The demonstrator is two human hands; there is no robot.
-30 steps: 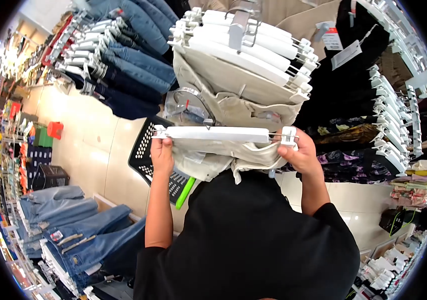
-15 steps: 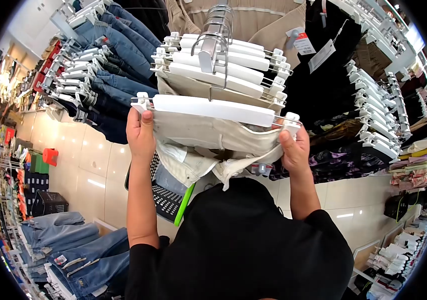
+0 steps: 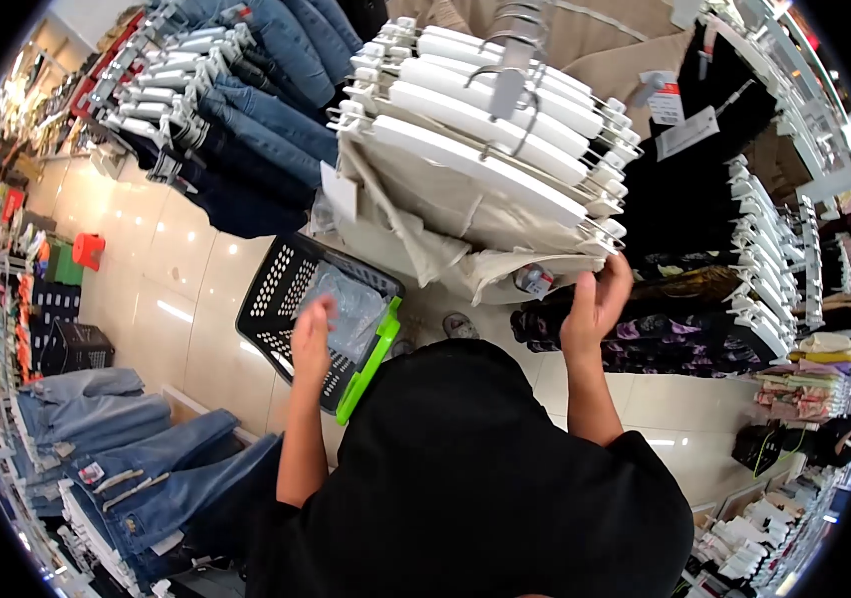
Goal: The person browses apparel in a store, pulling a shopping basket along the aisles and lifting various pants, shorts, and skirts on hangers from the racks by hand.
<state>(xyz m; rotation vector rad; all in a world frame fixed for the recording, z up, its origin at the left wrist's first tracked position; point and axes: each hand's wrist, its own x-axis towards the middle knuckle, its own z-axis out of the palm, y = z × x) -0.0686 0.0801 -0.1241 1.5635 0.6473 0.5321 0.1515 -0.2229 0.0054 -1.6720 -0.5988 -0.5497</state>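
Note:
Beige trousers (image 3: 445, 219) hang from a white hanger (image 3: 480, 169) at the front of a rack of similar hangers. My right hand (image 3: 597, 307) is at the right end of this hanger, fingers apart, its fingertips close to the clip; whether they touch it is unclear. Blurred by motion, my left hand (image 3: 314, 334) is away from the trousers, in front of a black basket (image 3: 271, 289) with a green handle (image 3: 370, 359). A clear plastic-wrapped item (image 3: 345, 309) lies in the basket.
Blue jeans hang at the upper left (image 3: 266, 130) and lower left (image 3: 171, 463). Black and floral garments (image 3: 675, 334) hang on the right. Beneath the rack is a shoe (image 3: 459, 325). A red stool (image 3: 88, 251) stands on the tiled floor.
The front hanger with the beige trousers has moved up against the others on the rack. My left hand has let go and dropped towards the basket; my right hand has loosened its grip.

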